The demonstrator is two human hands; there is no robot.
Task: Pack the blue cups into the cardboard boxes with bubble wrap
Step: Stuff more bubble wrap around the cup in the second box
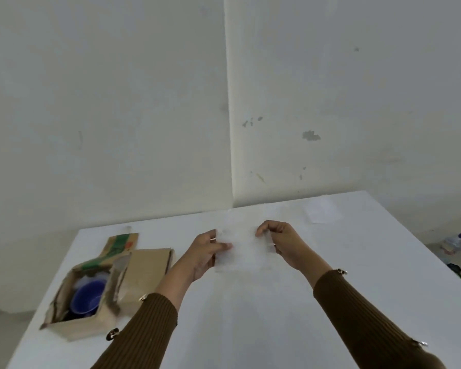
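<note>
**Now the wrap has to go left, toward the open box**

Right now I have a sheet of bubble wrap [241,249] stretched between my two hands above the white table [250,315]. My left hand [205,255] pinches its left edge, thumb on top and fingers behind; my right hand [277,242] pinches the right edge the same way. Both are closed on the sheet, which hangs clear and nearly see-through, so its lower edge is hard to trace.

What matters for my next move is direction. The open cardboard box [83,296] sits to my left and nearer to me than the wrap, well apart from it. A blue cup [88,298] already lies inside, its mouth tipped up toward me, with something pale packed behind it. A second, closed cardboard box [147,272] lies just beside the open one, partly hidden by my left forearm.

My left hand is the nearer one, so I judge the sheet should swing left and down, led by that hand. The open box's long axis runs away from me, slanting right, and I would turn the sheet to lie along it. Another piece of wrap [321,211] rests at the far right of the table.
</note>
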